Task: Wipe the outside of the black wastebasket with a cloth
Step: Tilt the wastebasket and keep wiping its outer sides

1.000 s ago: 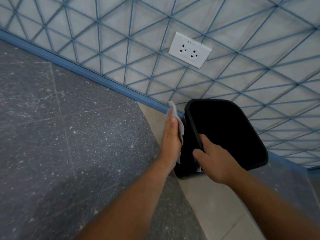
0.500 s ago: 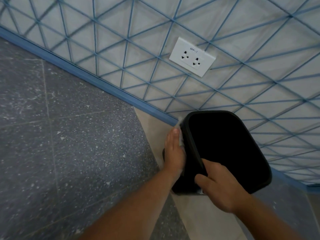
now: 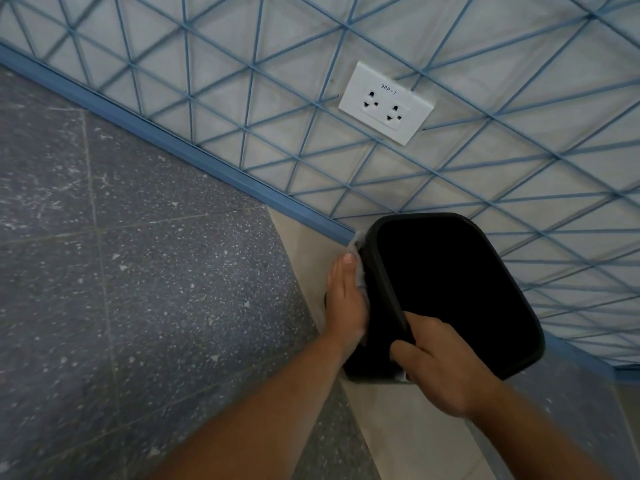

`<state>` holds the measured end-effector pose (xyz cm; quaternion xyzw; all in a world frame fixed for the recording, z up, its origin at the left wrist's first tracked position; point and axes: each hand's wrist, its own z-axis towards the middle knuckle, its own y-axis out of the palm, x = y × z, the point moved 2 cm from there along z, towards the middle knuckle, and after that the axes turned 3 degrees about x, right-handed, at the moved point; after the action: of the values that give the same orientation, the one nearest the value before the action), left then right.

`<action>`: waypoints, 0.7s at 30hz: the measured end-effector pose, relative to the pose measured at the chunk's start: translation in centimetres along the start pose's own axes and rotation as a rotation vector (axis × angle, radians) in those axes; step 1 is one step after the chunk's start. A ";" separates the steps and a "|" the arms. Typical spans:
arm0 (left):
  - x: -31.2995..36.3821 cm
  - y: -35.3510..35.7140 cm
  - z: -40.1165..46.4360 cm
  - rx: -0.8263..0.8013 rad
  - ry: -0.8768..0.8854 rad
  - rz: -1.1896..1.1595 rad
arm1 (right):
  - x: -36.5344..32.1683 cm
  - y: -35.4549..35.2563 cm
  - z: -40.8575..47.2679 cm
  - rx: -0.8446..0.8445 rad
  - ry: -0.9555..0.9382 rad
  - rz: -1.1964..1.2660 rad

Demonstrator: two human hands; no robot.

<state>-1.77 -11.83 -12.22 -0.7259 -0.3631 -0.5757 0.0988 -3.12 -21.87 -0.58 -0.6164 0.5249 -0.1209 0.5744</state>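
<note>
Head view, wastebasket: The black wastebasket point(image 3: 450, 292) stands on the floor, right by the wall. Its open top faces up at the camera. The inside is all dark.
Head view, long way: The opening is a rounded box shape. Its long way runs from the upper left, near the wall, down to the lower right.
Head view, cloth: A pale cloth point(image 3: 360, 271) lies flat on the left outside wall of the wastebasket. Only a thin edge of it shows past the fingers.
Head view, left hand: The left hand point(image 3: 346, 299) lies flat on the cloth with straight fingers. It presses the cloth to the side of the wastebasket. The fingers point up toward the wall.
Head view, left grip: Wide and flat; it pushes on the cloth and does not curl round it.
Head view, right hand: The right hand point(image 3: 440, 365) holds the near rim of the wastebasket. The fingers curl over the rim.
Head view, right grip: Tight on the rim.
Head view, floor: The floor point(image 3: 138, 289) is dark grey with small white specks. A pale strip point(image 3: 415, 427) lies under the wastebasket.
Head view, wall: The wall point(image 3: 242, 98) is white with blue crossing lines. A blue strip point(image 3: 173, 147) runs along its bottom.
Head view, socket: A white socket point(image 3: 385, 103) sits on the wall, above the wastebasket and well apart from it.
</note>
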 end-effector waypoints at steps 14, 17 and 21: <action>-3.7 -2.4 2.7 0.122 -0.012 0.084 | -0.2 -0.1 0.0 0.005 0.043 0.033; -3.2 -4.6 3.2 0.176 -0.025 0.041 | -0.1 -0.1 0.0 0.013 0.068 0.038; -1.9 -7.2 2.3 0.173 0.026 -0.047 | -0.1 0.1 0.2 0.043 0.129 0.054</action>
<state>-4.74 -6.21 -16.65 -0.6984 -0.4272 -0.5537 0.1523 -3.05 -21.62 -0.70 -0.5802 0.5748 -0.1561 0.5554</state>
